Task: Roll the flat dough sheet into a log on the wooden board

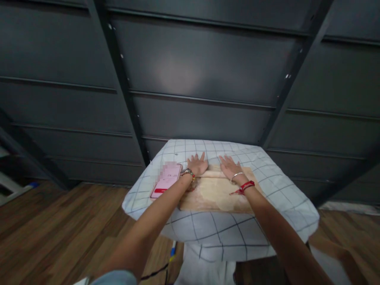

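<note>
A pale rolling pin (211, 174) lies crosswise near the far side of a wooden board (190, 205). My left hand (197, 165) rests palm down over the pin's left end, its fingers stretched forward and the thumb apart. Over the right end lies my right hand (230, 168), also flat with extended fingers. Neither hand wraps round the pin. On the board, nearer to me, is a thin sheet of pale dough (221, 193); its edges blend into the wood. How far it reaches under the pin is hidden.
A phone (168, 179) with a lit pink screen lies left of the board. White cloth with dark grid lines (279, 190) covers the small table. Dark metal panels (196, 71) rise behind it. A cable (157, 272) runs below the table, above the wooden floor (74, 221).
</note>
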The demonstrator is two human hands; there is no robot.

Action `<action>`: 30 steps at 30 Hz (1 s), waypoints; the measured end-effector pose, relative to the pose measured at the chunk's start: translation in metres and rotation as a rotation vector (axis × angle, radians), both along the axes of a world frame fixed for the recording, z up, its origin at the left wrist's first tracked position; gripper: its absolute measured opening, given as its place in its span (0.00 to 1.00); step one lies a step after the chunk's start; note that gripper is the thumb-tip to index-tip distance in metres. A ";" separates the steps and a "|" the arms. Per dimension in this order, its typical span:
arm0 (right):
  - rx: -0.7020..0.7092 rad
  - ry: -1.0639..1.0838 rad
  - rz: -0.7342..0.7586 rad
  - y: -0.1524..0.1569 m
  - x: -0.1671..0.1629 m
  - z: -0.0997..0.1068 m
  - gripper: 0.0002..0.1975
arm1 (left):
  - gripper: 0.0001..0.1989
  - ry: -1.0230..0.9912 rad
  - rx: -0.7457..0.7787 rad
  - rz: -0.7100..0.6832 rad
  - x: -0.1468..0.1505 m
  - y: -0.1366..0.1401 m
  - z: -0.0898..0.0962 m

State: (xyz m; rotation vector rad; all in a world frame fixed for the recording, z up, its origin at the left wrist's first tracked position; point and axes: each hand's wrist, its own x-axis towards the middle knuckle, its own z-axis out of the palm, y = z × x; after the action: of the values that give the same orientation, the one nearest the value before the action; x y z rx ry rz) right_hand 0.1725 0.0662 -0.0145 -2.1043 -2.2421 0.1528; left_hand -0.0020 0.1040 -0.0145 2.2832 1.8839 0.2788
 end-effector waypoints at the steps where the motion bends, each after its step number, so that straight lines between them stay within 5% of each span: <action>1: 0.023 -0.022 0.004 -0.009 -0.001 0.000 0.28 | 0.30 0.012 -0.010 -0.006 0.000 -0.007 -0.002; 5: 0.075 -0.073 0.026 -0.034 -0.004 0.002 0.28 | 0.30 0.052 0.005 -0.043 -0.002 -0.028 -0.005; 12: -0.020 -0.040 0.021 -0.008 -0.003 0.011 0.28 | 0.31 -0.015 -0.135 0.017 0.000 -0.009 0.008; 18: -0.001 -0.049 0.061 -0.022 -0.001 0.007 0.28 | 0.31 0.030 -0.038 -0.050 -0.001 -0.023 0.004; 23: -0.015 -0.045 0.078 -0.020 0.001 0.005 0.28 | 0.31 0.007 -0.187 0.033 0.001 -0.021 0.010; 27: 0.023 -0.061 0.137 -0.023 0.003 0.001 0.29 | 0.31 0.028 -0.065 -0.094 0.000 -0.022 0.008; 30: -0.007 -0.053 0.143 -0.019 0.005 0.000 0.29 | 0.30 0.014 -0.141 -0.019 0.002 -0.019 0.008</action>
State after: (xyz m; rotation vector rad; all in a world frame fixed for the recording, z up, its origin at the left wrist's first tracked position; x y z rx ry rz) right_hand 0.1771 0.0477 -0.0148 -1.9728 -2.4261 0.1131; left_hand -0.0003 0.0850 -0.0066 2.2142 1.8249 0.1229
